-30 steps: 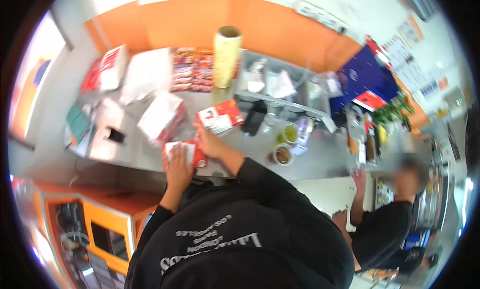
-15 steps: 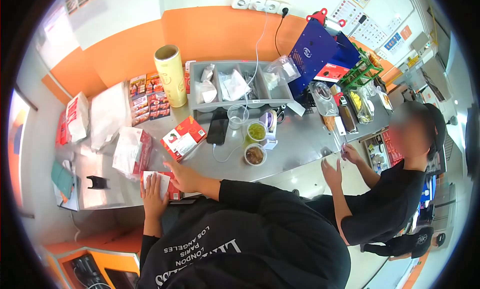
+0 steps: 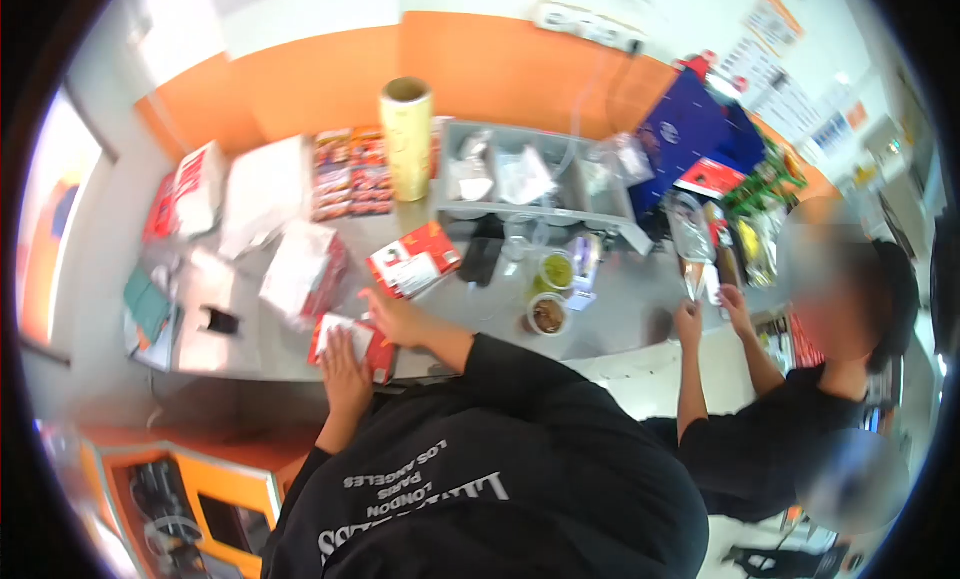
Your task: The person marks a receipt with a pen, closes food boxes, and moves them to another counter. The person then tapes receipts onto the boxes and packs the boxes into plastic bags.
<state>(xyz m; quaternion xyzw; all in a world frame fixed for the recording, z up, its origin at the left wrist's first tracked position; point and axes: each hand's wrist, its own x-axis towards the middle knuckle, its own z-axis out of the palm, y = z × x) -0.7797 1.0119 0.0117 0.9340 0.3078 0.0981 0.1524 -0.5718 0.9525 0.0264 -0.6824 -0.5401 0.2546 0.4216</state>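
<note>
My left hand (image 3: 346, 375) lies with its fingers spread over the white label of a small red box (image 3: 382, 358) at the counter's front edge. Beside it, my right hand (image 3: 394, 319) reaches to the top of the same box, its fingers apart and slightly blurred. Just behind stands another red and white box (image 3: 414, 260), touched by neither hand. To the left is a plastic-wrapped stack of red and white packs (image 3: 301, 269). A dark phone (image 3: 482, 251) lies right of the second box.
A yellow roll (image 3: 407, 144) stands behind, near a grey divided tray (image 3: 455, 195). Two cups (image 3: 556, 271) (image 3: 548, 314) sit on the metal counter (image 3: 618, 319). At the right, a co-worker (image 3: 760, 449) holds something small by a blue stand (image 3: 678, 134).
The camera view has swung about, shifting the whole scene. The co-worker's hands have moved up toward the counter items. My hands stay at the small red box.
</note>
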